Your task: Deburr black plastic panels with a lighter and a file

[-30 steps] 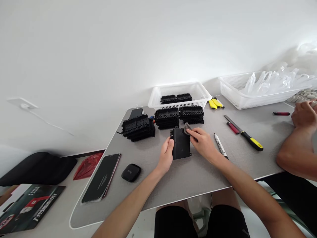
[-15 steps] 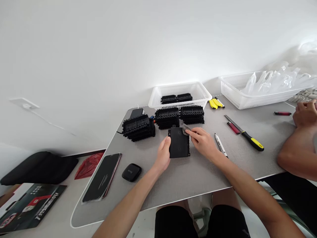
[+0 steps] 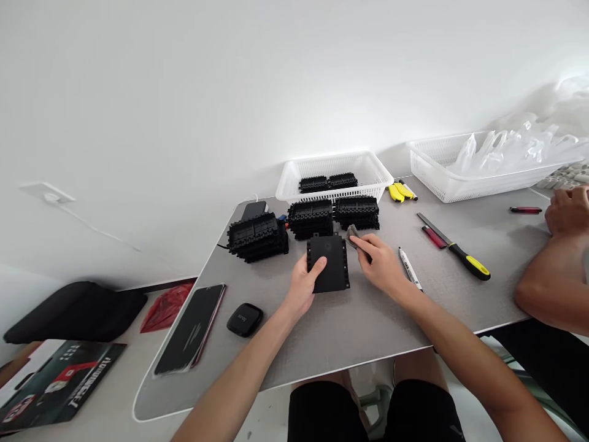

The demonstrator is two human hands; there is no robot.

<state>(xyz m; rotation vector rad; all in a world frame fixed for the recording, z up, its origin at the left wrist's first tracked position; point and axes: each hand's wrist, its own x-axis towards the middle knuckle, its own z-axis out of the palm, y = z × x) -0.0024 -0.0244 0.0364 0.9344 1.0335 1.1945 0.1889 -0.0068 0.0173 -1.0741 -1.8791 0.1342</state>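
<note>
Left hand (image 3: pixel 304 287) is gripping the black plastic plate (image 3: pixel 328 264) flat on the grey table (image 3: pixel 350 325), thumb on top, while right hand (image 3: pixel 381 264) is pinching a small grey piece (image 3: pixel 353 234) just beside it.

- The left hand (image 3: pixel 307 283) is covering the near left corner of the black plate (image 3: pixel 332 267).
- The right hand (image 3: pixel 380 264) is hiding most of a small grey piece (image 3: pixel 353 233) under its fingers, leaving its shape unclear.
- A co-worker's hand (image 3: pixel 568 210) at the table's right edge is running out of the frame's right side.
- The far basket (image 3: pixel 432 178) of clear bags is getting cut off there too.
- The marker (image 3: pixel 408 268) is showing lettering too small to read.
</note>
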